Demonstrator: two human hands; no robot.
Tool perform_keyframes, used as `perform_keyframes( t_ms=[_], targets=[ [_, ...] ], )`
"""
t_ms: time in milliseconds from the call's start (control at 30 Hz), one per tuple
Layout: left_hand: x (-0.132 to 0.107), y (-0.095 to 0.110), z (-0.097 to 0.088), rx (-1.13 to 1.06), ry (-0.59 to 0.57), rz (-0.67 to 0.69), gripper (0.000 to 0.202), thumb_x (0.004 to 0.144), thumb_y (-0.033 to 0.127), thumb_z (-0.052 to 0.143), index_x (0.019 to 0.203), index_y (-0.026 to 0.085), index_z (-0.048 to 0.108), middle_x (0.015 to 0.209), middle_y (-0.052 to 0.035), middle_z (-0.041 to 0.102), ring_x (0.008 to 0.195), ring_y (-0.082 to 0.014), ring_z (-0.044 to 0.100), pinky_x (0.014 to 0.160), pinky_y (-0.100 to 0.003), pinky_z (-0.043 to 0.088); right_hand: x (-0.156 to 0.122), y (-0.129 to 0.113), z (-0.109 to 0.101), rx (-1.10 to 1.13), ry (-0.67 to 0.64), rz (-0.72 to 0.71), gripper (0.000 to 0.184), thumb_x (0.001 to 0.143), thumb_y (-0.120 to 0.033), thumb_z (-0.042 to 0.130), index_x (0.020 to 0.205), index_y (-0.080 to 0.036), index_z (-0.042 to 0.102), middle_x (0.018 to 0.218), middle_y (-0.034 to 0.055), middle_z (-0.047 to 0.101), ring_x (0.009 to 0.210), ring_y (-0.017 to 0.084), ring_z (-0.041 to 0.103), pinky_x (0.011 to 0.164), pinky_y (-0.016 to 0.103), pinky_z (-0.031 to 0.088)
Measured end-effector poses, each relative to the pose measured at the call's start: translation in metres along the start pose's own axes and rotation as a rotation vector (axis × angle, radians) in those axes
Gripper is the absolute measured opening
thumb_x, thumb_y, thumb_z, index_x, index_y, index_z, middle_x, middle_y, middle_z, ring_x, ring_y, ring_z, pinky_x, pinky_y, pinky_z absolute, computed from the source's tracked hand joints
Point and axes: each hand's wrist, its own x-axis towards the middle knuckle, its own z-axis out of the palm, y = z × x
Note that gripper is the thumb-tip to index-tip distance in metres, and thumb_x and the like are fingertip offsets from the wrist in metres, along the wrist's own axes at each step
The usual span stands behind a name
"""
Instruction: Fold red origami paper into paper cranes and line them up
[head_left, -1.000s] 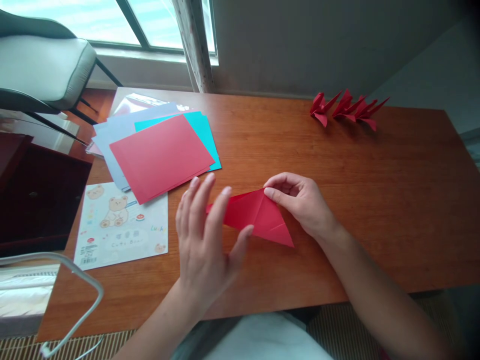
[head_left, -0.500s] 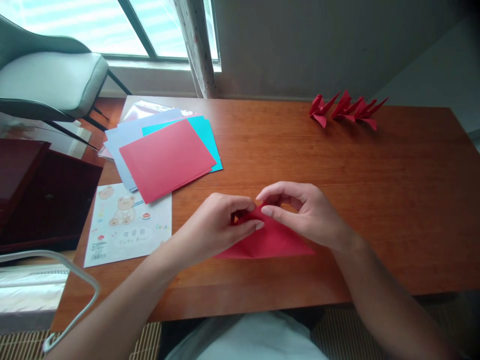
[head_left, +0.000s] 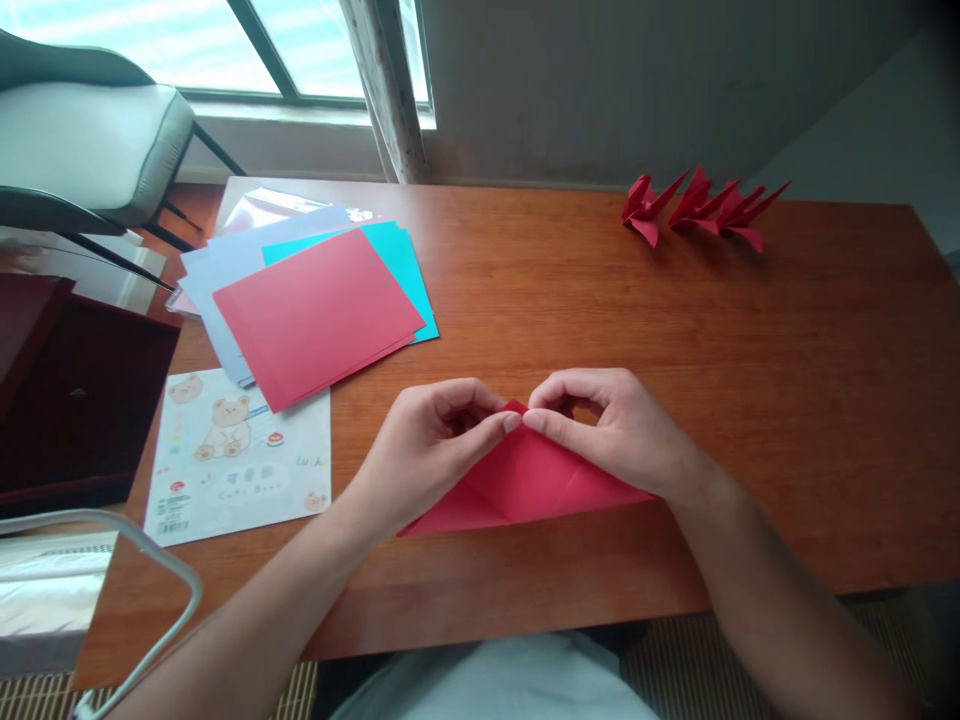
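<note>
A folded sheet of red origami paper [head_left: 525, 480] is held just above the table's near edge, its peak up and its wide base toward me. Crease lines run across its face. My left hand [head_left: 439, 445] pinches the paper just left of the peak, thumb in front and fingers behind. On the other side, my right hand [head_left: 611, 425] grips it the same way, the two thumb tips almost touching. Parts of the fingers behind the sheet are hidden.
Red folded paper cranes [head_left: 705, 210] stand at the table's far right. To the left lie red sheets [head_left: 319, 315] over turquoise [head_left: 409, 270] and pale blue paper [head_left: 217, 320], above a bear-printed cover sheet [head_left: 240, 455]. A white cable [head_left: 191, 580] curves by the left edge.
My hands have shifted their pinch to either side of the paper's peak. The sheet is spread wider, with more of its face showing. The whole view has shifted slightly.
</note>
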Motion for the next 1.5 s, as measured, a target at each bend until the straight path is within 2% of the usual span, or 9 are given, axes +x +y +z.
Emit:
perform_keyframes(
  t_ms=[833, 1300, 1500],
  targets=[
    [-0.0007, -0.0017, 0.0031, -0.038, 0.008, -0.004, 0.016, 0.085, 0.03, 0.07, 0.084, 0.014, 0.075, 0.076, -0.0031, 0.072, 0.069, -0.0136, 0.061, 0.059, -0.02, 0.046, -0.0016, 0.0005, 0.0019, 0.052, -0.004, 0.072, 0.009, 0.085, -0.028, 0.068, 0.083, -0.02, 0.073, 0.08, 0.001, 0.073, 0.071, 0.015, 0.065, 0.064, 0.026, 0.049],
    [-0.0017, -0.0015, 0.0033, -0.026, -0.013, 0.024, 0.018, 0.086, 0.029, 0.068, 0.076, 0.014, 0.07, 0.068, -0.0004, 0.064, 0.066, -0.011, 0.051, 0.058, -0.021, 0.041, -0.0022, -0.0046, 0.0027, 0.071, -0.035, 0.038, 0.006, 0.086, -0.022, 0.065, 0.084, -0.019, 0.069, 0.08, 0.0001, 0.069, 0.073, 0.014, 0.06, 0.066, 0.025, 0.047],
    [-0.0026, 0.003, 0.0038, -0.116, -0.06, -0.027, 0.017, 0.082, 0.027, 0.07, 0.072, 0.013, 0.068, 0.067, -0.0003, 0.062, 0.065, -0.011, 0.051, 0.058, -0.021, 0.041, -0.0048, -0.0056, 0.0053, 0.204, -0.068, 0.074, 0.008, 0.088, -0.021, 0.063, 0.081, -0.019, 0.066, 0.075, -0.0014, 0.063, 0.069, 0.012, 0.056, 0.062, 0.022, 0.044]
  ],
)
